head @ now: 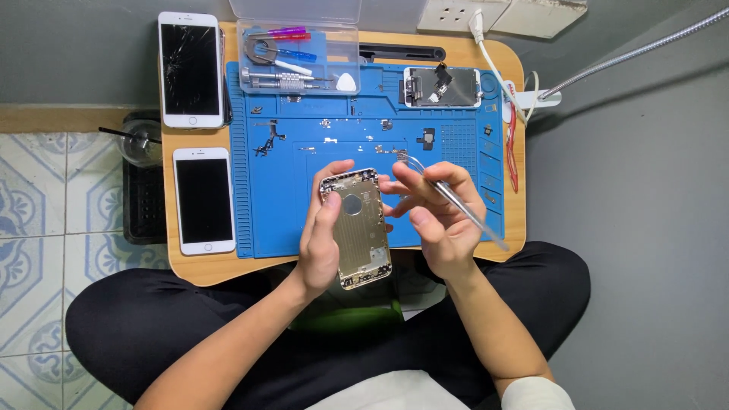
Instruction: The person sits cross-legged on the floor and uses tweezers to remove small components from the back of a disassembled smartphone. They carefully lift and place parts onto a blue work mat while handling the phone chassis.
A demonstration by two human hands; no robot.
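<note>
Your left hand [323, 239] has its fingers [328, 211] wrapped around the long left edge of a gold phone housing [357, 228], thumb on the inner face, so the fingers are clamped on the shell; the housing is held just above the near edge of the worktop, inner side up, tilted with its top end toward 11 o'clock. At 3 o'clock of the housing, your right hand [439, 220] has its fingers [414, 190] pinched together on metal tweezers [456, 203], whose handle runs out toward 4 o'clock and whose tips lie near the housing's top right corner; a thin curved part [406, 159] shows at the tips, too small to identify. Beneath both hands lies a blue repair mat [304, 190] dotted with small screws and parts, set on a wooden worktop [197, 266]. At 12 o'clock on the mat sit a clear tool box [298, 53] with screwdrivers and, at 1 o'clock, a stripped phone assembly [442, 86]. At 9 o'clock lies a white phone [203, 200] with a dark screen; at 10 o'clock, a white phone with a cracked screen [190, 70]. A red tool [513, 148] lies along the worktop's right edge at 2 o'clock.
</note>
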